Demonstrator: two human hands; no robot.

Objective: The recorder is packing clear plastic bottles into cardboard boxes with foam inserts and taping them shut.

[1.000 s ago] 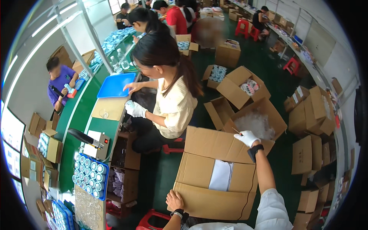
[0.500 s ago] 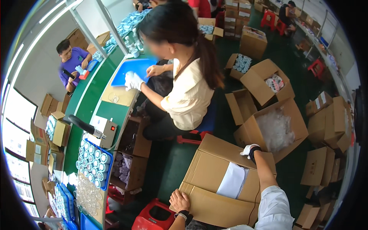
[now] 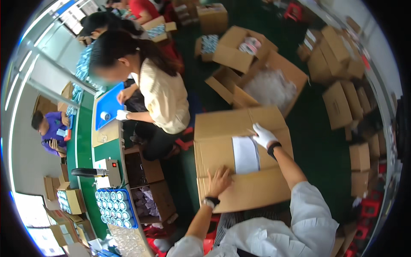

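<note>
White paper is seen midway across the carton. The left hand, spread and gripping nothing, has been shifted inward; the right hand, grip unclear, was brought paperward, attention seemingly turned there.

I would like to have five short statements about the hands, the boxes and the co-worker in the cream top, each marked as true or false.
1. The right hand is gloved. True.
2. The left hand is gloved. False: it is ungloved.
3. At the nearest carton, a white sheet shows between the hands. True.
4. The tray before the cream-topped co-worker is red. False: it is blue.
5. The carton holding translucent plastic stands open. True.
</note>
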